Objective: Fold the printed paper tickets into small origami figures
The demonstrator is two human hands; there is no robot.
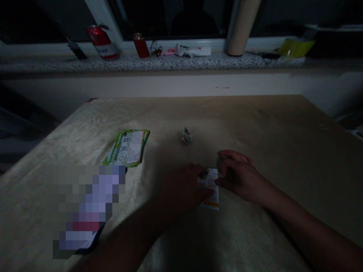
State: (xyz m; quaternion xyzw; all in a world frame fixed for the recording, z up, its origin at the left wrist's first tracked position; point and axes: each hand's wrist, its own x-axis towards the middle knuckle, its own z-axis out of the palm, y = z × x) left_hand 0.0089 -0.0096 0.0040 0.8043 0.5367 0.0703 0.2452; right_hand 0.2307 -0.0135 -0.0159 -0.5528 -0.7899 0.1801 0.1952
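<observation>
Left hand [185, 186] seemingly steadies printed paper [210, 182], right hand [238, 176] at its edge; grips unclear; next move likely needs precision.

The left hand [185, 185] hides part of the printed card [212, 179]; pixelation obscures the phone [96, 204]

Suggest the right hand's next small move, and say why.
Probably pinch the paper's right edge with the right hand: its curled fingers are beside that edge, though contact is hard to tell. The left hand lies over the opposite side and could steady it.
</observation>
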